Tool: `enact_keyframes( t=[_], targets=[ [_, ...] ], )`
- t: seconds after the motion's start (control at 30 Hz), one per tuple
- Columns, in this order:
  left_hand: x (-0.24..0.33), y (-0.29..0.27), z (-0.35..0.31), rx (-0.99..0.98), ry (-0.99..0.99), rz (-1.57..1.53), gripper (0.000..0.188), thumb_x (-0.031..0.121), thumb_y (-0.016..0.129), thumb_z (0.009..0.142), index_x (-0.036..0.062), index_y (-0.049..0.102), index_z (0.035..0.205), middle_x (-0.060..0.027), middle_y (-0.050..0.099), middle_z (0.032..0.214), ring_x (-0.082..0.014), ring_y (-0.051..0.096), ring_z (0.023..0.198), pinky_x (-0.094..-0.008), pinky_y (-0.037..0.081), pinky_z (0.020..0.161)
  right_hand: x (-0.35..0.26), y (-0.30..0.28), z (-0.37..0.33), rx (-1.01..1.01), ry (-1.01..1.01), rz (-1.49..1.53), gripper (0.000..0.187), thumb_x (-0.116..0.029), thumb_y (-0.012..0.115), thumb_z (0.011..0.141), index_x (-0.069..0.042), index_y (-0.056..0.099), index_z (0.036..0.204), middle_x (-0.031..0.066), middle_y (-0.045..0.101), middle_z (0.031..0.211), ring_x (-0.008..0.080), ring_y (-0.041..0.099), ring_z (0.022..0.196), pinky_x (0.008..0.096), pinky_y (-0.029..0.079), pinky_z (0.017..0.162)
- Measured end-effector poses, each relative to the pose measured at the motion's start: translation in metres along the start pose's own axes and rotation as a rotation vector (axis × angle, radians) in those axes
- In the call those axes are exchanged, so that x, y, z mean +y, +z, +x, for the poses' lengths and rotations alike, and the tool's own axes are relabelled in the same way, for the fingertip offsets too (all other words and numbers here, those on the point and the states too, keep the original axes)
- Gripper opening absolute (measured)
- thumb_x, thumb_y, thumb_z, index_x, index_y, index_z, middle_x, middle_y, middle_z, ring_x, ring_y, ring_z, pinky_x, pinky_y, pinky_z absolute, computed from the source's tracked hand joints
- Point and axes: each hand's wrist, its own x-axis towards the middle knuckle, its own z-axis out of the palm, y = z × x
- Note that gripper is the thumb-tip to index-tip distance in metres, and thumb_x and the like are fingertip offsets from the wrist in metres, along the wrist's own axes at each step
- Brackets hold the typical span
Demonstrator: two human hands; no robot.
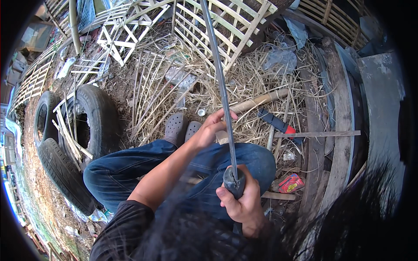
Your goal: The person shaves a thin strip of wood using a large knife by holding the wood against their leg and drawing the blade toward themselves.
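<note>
My right hand (244,202) is wrapped around the thick dark handle (234,182) of a long knife, held close over my lap. Its narrow dark blade (221,74) points away from me to the top of the view. My left hand (214,127) is at the blade's lower part, fingers curled, with the blade crossing in front of the fingertips. Whether those fingers grip the blade or something behind it is hidden. A round bamboo pole (261,101) lies just beyond my left hand. A pale wooden piece (222,137) shows partly beneath that hand.
Bamboo shavings (244,87) cover the ground ahead. Woven bamboo lattices (196,26) stand beyond. Old tyres (102,122) lie at left. At right are a black-and-red tool (278,122), a thin wooden strip (318,134), a red packet (291,183) and long planks (342,108).
</note>
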Motion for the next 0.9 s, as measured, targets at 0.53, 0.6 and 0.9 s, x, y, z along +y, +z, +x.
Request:
enact_keyframes(
  t=[0.53,0.6,0.9],
  targets=[
    [-0.002,0.000,0.000,0.027,-0.010,0.006,0.028,0.009,0.047,0.080,0.0056,0.055,0.107,0.0016,0.049,0.086,-0.0082,0.046,0.080,-0.0231,0.039,0.073,0.001,0.000,0.004,-0.007,-0.018,0.059,0.039,-0.023,0.069,0.082,0.003,0.049,0.103,0.0022,0.054,0.065,0.0079,0.053,0.047,0.0226,0.042,0.043],
    [-0.002,0.000,0.000,0.025,-0.011,0.010,0.028,0.009,0.048,0.080,0.0057,0.055,0.107,0.0018,0.049,0.087,-0.0082,0.046,0.081,-0.0228,0.039,0.073,0.000,0.000,0.003,-0.010,-0.016,0.066,0.039,-0.023,0.069,0.082,0.003,0.049,0.103,0.0021,0.054,0.065,0.0078,0.053,0.047,0.0226,0.042,0.042],
    [-0.004,-0.004,-0.005,-0.003,-0.024,0.030,0.026,0.014,0.047,0.082,0.0076,0.053,0.107,0.0019,0.046,0.071,-0.0073,0.045,0.067,-0.0235,0.038,0.062,-0.008,0.002,-0.003,-0.047,0.085,0.092,0.035,-0.020,0.069,0.082,0.001,0.049,0.102,0.0012,0.054,0.065,0.0073,0.052,0.048,0.0225,0.042,0.044]
  ],
)
